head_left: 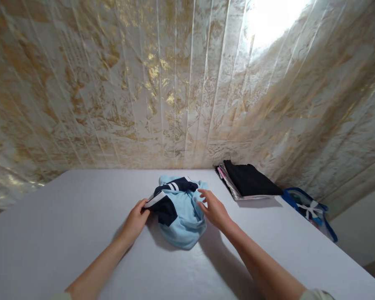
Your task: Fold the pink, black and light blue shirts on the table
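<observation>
A crumpled light blue garment [183, 233] with navy panels and white stripes lies bunched on the white table. I cannot tell its exact kind. At its left side, my left hand [136, 218] pinches a navy edge with a white band between thumb and fingers. My right hand [215, 208] is at the garment's right side, with thumb and fingers apart and curved toward the light blue cloth. Nothing shows between those fingers, and whether the fingertips touch the cloth is unclear.
To the right at the back of the white table [81, 208] sits a stack of folded clothes [253, 179], black on top. Beyond the right edge is a clear bag with blue trim [311, 212] holding cloth. A shiny gold-patterned curtain [175, 91] hangs behind.
</observation>
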A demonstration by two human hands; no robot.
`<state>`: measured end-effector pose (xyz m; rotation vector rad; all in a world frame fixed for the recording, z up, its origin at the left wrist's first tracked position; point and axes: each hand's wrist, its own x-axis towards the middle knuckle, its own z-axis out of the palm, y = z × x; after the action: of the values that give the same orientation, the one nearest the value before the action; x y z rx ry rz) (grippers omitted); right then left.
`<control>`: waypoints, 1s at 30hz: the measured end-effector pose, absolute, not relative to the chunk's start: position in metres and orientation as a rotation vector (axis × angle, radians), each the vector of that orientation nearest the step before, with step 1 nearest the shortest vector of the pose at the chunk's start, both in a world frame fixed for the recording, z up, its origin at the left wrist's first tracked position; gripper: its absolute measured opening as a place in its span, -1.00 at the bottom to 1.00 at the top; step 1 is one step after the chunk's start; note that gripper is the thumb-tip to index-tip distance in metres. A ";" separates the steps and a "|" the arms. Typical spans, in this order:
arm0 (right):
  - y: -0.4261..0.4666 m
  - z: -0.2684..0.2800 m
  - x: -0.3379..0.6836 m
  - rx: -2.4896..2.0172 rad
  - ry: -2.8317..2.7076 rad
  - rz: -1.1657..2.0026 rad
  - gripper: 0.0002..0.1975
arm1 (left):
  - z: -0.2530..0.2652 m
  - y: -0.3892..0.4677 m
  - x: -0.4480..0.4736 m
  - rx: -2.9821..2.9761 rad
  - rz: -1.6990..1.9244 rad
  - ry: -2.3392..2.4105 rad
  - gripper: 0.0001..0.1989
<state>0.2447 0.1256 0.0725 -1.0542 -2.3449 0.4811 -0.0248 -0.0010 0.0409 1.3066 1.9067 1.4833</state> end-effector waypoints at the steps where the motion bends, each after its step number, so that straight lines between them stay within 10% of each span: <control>1: 0.128 0.082 0.238 -1.040 -2.391 0.425 -0.56 | 0.040 -0.002 -0.025 1.327 1.484 1.925 -0.72; 9: 0.149 0.119 0.144 -0.933 -2.769 0.123 -0.45 | 0.044 -0.005 -0.017 1.459 1.520 1.902 -0.79; 13: 0.151 0.110 0.119 -0.964 -2.802 0.033 -0.72 | 0.046 -0.011 -0.016 1.464 1.529 1.921 -0.81; 30: 0.199 0.183 0.279 -1.190 -2.036 0.254 -0.81 | 0.113 -0.046 -0.088 0.998 1.849 2.239 -0.84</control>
<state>0.2788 0.1988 0.1832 -1.1899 -2.0364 0.2538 -0.0882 -0.0458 0.1125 0.9979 2.2389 1.8489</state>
